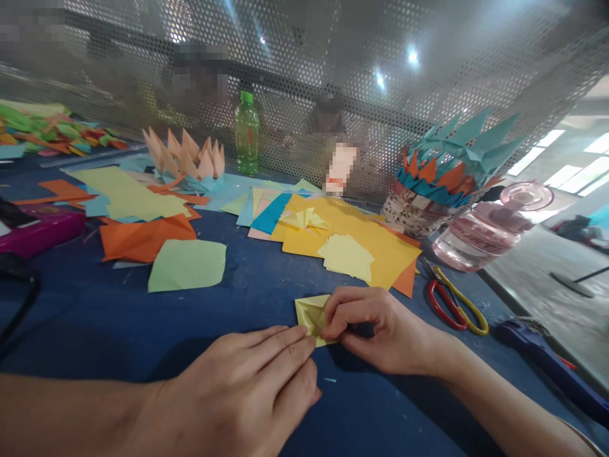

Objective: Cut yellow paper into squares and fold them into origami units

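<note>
My left hand [242,387] and my right hand [378,330] meet at the front of the dark blue table, pinching a small folded piece of yellow origami paper [309,315] between their fingertips. Part of the fold is hidden by my fingers. Beyond my right hand lies a stack of yellow paper sheets [352,238], with a pale yellow square pile [346,257] and a small folded yellow piece [304,219] resting on it. A pair of red-and-yellow-handled scissors [454,304] lies to the right of my right hand.
Loose orange and green paper [143,238] covers the left of the table. Behind stand a folded paper lotus [183,155], a green plastic bottle [247,133] and a woven basket [412,212] topped with paper points. A pink glass bottle [485,228] stands right, before a perforated metal screen [380,57].
</note>
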The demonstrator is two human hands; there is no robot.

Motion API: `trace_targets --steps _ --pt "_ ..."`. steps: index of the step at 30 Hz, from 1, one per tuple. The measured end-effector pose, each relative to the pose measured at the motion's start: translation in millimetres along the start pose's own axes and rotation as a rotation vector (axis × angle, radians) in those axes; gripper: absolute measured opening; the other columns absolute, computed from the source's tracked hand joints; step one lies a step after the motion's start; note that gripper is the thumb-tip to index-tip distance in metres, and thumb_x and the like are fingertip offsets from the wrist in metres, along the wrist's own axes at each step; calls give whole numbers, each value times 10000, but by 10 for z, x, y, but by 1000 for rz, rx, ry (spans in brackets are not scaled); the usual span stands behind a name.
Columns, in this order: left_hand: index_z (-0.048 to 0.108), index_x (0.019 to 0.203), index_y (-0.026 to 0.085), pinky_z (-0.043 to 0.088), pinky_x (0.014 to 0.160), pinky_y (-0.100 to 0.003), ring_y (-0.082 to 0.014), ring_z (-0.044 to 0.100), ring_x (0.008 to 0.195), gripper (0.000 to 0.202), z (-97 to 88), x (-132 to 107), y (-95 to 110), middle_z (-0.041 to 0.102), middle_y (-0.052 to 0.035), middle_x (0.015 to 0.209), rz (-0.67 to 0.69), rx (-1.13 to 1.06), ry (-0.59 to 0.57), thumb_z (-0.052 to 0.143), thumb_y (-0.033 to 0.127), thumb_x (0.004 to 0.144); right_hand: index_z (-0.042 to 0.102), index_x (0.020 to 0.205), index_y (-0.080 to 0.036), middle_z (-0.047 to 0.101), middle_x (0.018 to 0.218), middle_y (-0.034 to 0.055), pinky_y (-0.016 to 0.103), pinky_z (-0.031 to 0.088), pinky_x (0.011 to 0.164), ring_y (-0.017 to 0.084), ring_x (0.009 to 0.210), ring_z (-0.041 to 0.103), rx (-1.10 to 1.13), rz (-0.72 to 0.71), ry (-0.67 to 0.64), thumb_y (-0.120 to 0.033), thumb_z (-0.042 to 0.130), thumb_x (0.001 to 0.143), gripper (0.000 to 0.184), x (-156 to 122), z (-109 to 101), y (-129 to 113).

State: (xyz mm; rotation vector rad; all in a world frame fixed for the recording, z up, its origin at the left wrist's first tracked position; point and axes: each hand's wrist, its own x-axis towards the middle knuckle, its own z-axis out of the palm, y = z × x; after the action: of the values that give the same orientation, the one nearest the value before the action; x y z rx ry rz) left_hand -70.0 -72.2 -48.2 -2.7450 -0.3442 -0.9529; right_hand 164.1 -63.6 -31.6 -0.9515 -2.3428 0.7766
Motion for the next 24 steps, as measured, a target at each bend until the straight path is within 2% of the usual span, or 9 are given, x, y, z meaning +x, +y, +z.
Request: trace_targets --steps 8,17,24 --pt "646 1001 136 497 901 -343 -228 622 1048 187 37 -33 16 690 -75 1095 -25 -4 -11 507 161 879 665 810 -157 636 897 28 227 487 740 102 799 621 7 1 -10 48 527 735 259 -6 -11 6" --pt "647 969 159 498 906 -343 -226 616 1069 171 14 -21 29 689 -83 1108 4 24 -52 515 214 876 661 812 -162 640 893 32 223 491 724 103 788 626 -9 4 -11 57 520 728 274 1 -14 -15" --pt "654 956 155 515 872 -342 -216 640 1017 206 22 -15 21 703 -82 1069 27 10 -37 463 149 881 663 835 -164 638 906 39 234 489 752 121 826 611 -90 -67 -33 72 502 676 328 3 -42 -67"
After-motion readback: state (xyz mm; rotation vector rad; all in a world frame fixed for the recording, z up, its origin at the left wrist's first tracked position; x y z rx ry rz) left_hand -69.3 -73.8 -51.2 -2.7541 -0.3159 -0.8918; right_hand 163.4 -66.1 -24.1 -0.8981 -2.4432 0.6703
